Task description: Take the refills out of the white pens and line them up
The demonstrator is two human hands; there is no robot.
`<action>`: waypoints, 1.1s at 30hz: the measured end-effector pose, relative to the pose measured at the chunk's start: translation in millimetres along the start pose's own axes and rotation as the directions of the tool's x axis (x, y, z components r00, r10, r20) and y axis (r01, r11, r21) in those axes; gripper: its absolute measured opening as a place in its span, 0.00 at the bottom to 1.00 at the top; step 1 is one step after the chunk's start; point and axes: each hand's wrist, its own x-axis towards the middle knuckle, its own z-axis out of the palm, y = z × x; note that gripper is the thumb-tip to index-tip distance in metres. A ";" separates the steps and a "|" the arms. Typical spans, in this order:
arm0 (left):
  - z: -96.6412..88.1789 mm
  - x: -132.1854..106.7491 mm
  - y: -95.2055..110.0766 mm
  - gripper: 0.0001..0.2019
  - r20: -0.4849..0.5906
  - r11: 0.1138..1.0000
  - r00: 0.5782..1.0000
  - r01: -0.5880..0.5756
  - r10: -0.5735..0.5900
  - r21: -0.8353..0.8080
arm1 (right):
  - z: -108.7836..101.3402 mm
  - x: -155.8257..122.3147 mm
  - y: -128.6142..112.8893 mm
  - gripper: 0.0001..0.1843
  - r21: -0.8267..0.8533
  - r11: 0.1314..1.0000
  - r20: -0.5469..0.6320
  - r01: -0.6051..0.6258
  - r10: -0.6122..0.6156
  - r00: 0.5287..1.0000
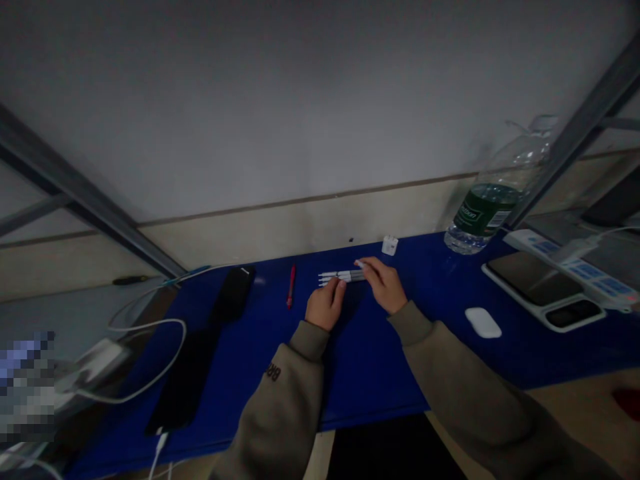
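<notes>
Several slim white pens (354, 275) lie side by side on the blue tabletop (370, 373), between my two hands. My left hand (324, 307) rests at their near left side, its fingers closed and thumb up. Whether it grips one of the pens I cannot make out. Over their right ends is my right hand (386, 285), with thumb and fingers pinched on a small white piece (359, 264), perhaps a pen end or cap. To the left lies a red pen (291, 287), apart from both hands.
A white charger plug (390, 245) sits near the wall. Right of my hands are a white earbud case (483, 323), a kitchen scale (540, 287), a power strip (595, 273) and a large water bottle (487, 200). Leftward lie a black phone (186, 377), a black object (235, 291) and cables.
</notes>
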 end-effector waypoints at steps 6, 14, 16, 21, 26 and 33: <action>2.2 5.0 -7.6 0.19 -0.112 0.977 0.994 -0.019 -0.005 -0.215 | 3.9 -2.7 14.4 0.19 -0.726 0.557 0.384 0.404 -0.158 0.909; 2.9 9.1 -20.8 0.20 -0.207 0.979 0.976 0.029 -0.072 -0.203 | -11.1 8.1 12.6 0.19 -0.842 0.481 0.197 0.243 -0.146 0.970; 2.2 9.1 -22.2 0.20 -0.235 0.981 0.967 0.056 -0.099 -0.184 | -16.8 12.5 11.4 0.17 -0.811 0.552 0.107 0.194 -0.185 0.977; 2.4 8.5 -18.2 0.18 -0.163 0.991 0.986 0.027 -0.048 -0.133 | -23.4 19.5 11.3 0.16 -0.501 0.863 -0.087 0.064 -0.124 0.988; 5.6 7.2 -15.7 0.19 -0.010 0.983 1.000 -0.005 0.003 -0.184 | -18.3 19.3 12.8 0.16 -0.174 0.982 -0.146 0.079 -0.105 0.984; 6.2 4.7 -15.2 0.16 -0.052 0.990 0.993 -0.111 0.107 -0.088 | -15.9 18.6 15.6 0.16 -0.204 0.975 -0.174 0.083 -0.120 0.977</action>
